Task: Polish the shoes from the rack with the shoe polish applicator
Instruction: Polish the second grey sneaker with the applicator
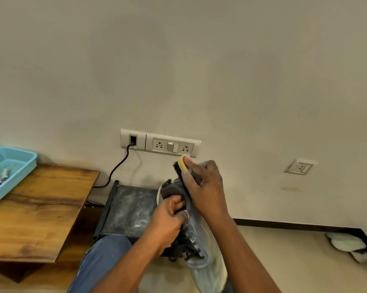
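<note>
Shoe: grey lace-up shoe [196, 235] held up in the near middle, toe toward the camera, heel toward the far wall
Left hand: left hand [167, 220] grips the shoe at its collar, fingers curled in
Right hand: right hand [205, 187] clasps the shoe polish applicator [183, 166], its dark bristles against the heel
Rack: dark shoe rack [127, 208] on the floor behind the shoe
Left side: wooden table [36, 210] carrying a blue tray [15, 166]
Wall: socket panel [160, 143] with a black cable [117, 168] plugged in

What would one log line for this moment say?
left hand: grips shoe | right hand: holds applicator at its heel end | step: polishing
</note>
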